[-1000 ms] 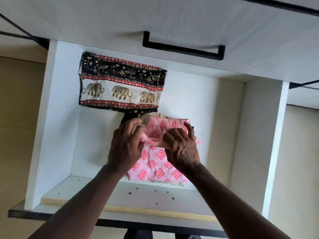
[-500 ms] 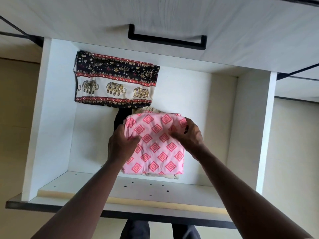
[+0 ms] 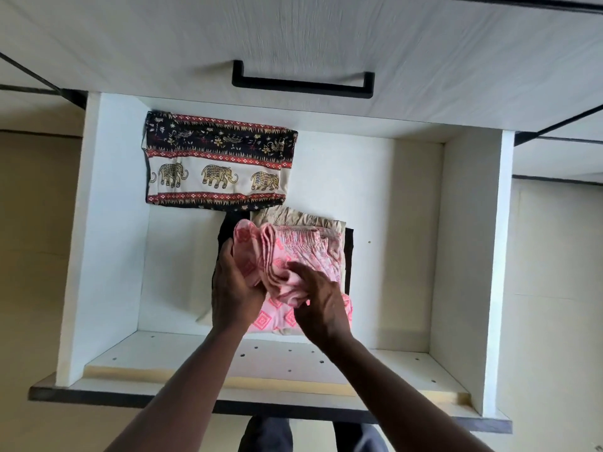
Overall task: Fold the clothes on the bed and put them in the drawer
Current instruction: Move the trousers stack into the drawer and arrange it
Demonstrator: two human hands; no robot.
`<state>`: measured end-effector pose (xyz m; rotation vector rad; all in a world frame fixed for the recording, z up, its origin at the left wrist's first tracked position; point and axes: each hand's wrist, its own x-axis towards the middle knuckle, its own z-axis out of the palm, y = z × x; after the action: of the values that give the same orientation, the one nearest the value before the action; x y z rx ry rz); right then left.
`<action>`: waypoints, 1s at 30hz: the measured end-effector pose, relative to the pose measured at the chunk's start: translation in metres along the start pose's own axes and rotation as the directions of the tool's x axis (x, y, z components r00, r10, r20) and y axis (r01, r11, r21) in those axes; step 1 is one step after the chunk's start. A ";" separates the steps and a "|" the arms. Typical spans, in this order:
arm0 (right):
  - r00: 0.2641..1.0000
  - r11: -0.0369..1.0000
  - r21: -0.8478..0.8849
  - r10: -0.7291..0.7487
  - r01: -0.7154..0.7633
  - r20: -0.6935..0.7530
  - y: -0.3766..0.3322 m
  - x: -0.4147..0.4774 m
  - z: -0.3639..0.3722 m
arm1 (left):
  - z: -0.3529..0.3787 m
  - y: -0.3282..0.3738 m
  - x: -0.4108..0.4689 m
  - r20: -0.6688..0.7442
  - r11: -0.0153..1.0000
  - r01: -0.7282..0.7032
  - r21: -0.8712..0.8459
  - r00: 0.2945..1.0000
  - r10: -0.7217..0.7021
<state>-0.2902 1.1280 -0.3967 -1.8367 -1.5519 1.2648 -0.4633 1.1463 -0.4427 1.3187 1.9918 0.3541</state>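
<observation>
A pink garment with red diamond print (image 3: 303, 252) lies on a small stack in the open white drawer (image 3: 107, 256), over a beige piece (image 3: 293, 216) and a black piece (image 3: 349, 256). Its left part is folded up and bunched. My left hand (image 3: 233, 288) grips the bunched fold from the left side. My right hand (image 3: 318, 298) pinches the same fold from the right, over the garment's near half. A folded black, red and cream cloth with elephants (image 3: 215, 168) lies flat at the drawer's back left.
The closed drawer above has a black handle (image 3: 301, 81) just over the open drawer's back. The open drawer's right side shows bare white floor (image 3: 391, 239). Its front panel (image 3: 261, 363) lies below my wrists. Tan floor lies on both sides.
Half a second ago the pink garment lay flat and squared under both hands. Now its left part is lifted and bunched between my hands, showing the elastic waistband.
</observation>
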 end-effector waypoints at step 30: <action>0.752 0.812 0.015 0.548 -0.584 -0.365 0.154 0.143 -0.173 | 0.160 0.191 0.123 0.273 0.978 0.193 0.077 0.940 -0.206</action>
<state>-0.0671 1.2566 -0.4846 -2.5590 -0.8935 0.9989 -0.2496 1.3151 -0.4968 1.1134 1.8799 0.0198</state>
